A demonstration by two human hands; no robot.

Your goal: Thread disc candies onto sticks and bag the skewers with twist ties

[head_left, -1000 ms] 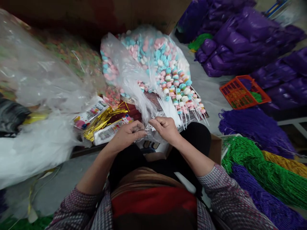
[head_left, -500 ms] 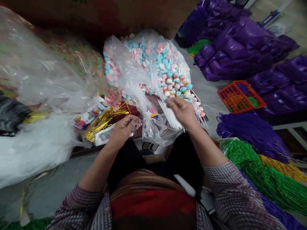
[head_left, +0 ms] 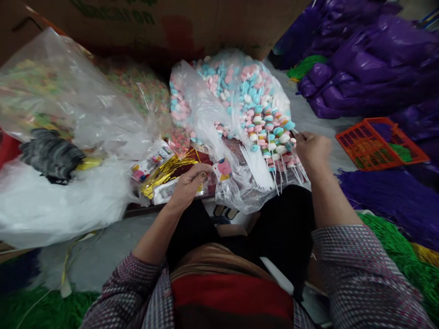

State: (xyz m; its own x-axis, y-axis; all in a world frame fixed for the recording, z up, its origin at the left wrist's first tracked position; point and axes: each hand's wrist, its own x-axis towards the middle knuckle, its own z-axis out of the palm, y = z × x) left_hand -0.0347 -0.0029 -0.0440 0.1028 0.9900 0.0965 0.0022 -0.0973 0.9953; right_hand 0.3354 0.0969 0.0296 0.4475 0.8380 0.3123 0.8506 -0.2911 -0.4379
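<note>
My left hand is closed on a small clear packet with a pink printed card at its top. It rests beside a bundle of gold twist ties. My right hand reaches to the right end of a row of candy skewers, white sticks strung with pink, blue and white sweets; its fingers are curled on a stick end. A clear bag of loose pastel candies lies behind the skewers. A bundle of bare white sticks lies between my hands.
Large clear plastic bags fill the left, over a white bag. A cardboard box stands at the back. Purple bags, an orange basket and purple and green bead strands are on the right.
My hands were together on the small packet a second ago. My right hand has let go and moved right and up to the candy skewers. My left hand keeps the packet.
</note>
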